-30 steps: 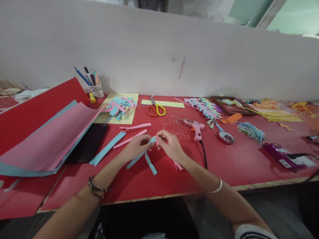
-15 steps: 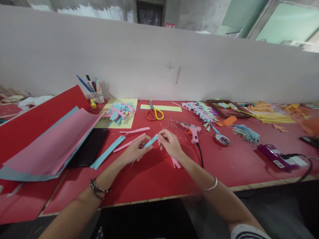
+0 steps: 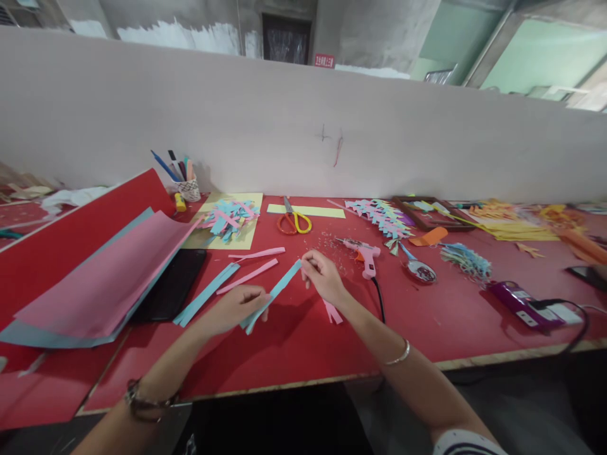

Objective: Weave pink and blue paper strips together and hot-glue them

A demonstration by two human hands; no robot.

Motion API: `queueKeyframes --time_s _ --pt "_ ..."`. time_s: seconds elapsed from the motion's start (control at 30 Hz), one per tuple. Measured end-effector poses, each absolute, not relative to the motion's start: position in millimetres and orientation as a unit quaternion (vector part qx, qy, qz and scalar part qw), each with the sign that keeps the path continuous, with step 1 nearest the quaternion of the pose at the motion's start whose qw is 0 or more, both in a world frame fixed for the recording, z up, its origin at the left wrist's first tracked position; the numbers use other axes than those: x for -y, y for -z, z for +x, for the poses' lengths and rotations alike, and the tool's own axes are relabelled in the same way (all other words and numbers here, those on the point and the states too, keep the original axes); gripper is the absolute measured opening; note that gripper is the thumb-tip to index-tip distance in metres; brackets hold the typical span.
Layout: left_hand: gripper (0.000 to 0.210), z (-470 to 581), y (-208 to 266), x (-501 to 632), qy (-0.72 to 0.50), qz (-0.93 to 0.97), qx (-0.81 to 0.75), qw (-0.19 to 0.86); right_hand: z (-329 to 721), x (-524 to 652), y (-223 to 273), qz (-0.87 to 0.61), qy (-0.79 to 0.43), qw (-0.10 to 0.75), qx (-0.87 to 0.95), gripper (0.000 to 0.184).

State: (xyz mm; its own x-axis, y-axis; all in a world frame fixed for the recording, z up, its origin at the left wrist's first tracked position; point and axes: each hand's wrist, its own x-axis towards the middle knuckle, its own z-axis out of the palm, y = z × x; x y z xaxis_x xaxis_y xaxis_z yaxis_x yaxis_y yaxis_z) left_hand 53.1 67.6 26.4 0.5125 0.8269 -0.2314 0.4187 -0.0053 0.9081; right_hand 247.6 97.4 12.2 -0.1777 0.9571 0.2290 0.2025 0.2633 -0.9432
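A blue paper strip (image 3: 284,281) slants between my two hands above the red table, its lower end split into separate tails. My right hand (image 3: 323,275) pinches the upper end. Lower down, my left hand (image 3: 244,308) has its fingers closed around the strip, thumb on top. Under my right wrist lie short pink strips (image 3: 332,312). Left of my hands rest more blue strips (image 3: 208,294) and pink strips (image 3: 249,275). Beyond them are scissors (image 3: 294,221) with red and yellow handles. A pink glue gun (image 3: 364,253) lies to the right of my right hand.
Pink and blue sheets (image 3: 104,278) lean at left over a black flat object (image 3: 173,284). A heap of paper pieces (image 3: 230,219) sits on yellow paper near a pen cup (image 3: 188,188). At right are a fringed paper garland (image 3: 382,217), a spoon (image 3: 420,270) and a purple power strip (image 3: 526,304).
My left hand has slid down and left along the blue strip, baring more of its length and its split tails. My right hand keeps its pinch. The view has tilted slightly upward.
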Motion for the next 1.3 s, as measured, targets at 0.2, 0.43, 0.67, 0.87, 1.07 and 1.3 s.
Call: queueKeyframes --time_s 0.2,0.43,0.67,0.87,1.07,1.3 --pt "0.021 23 -36 -46 -0.029 0.73 -0.382 0.567 251 -97 -18 -0.442 -0.424 0.447 0.652 0.016" --pt "0.028 43 -46 -46 -0.344 0.712 -0.487 0.371 243 -74 -56 -0.351 -0.476 0.251 0.766 0.014" --pt "0.026 65 -37 -43 -0.369 0.723 -0.476 0.339 227 -66 -73 -0.36 -0.4 0.22 0.814 0.01" --pt "0.029 54 -33 -44 -0.36 0.723 -0.486 0.333 218 -76 -70 -0.342 -0.424 0.164 0.822 0.013" --pt "0.034 44 -24 -44 -0.359 0.677 -0.527 0.367 209 -109 -59 -0.327 -0.47 0.136 0.809 0.013" --pt "0.033 29 -8 -44 -0.34 0.652 -0.559 0.384 172 -152 -39 -0.349 -0.263 0.118 0.892 0.006"
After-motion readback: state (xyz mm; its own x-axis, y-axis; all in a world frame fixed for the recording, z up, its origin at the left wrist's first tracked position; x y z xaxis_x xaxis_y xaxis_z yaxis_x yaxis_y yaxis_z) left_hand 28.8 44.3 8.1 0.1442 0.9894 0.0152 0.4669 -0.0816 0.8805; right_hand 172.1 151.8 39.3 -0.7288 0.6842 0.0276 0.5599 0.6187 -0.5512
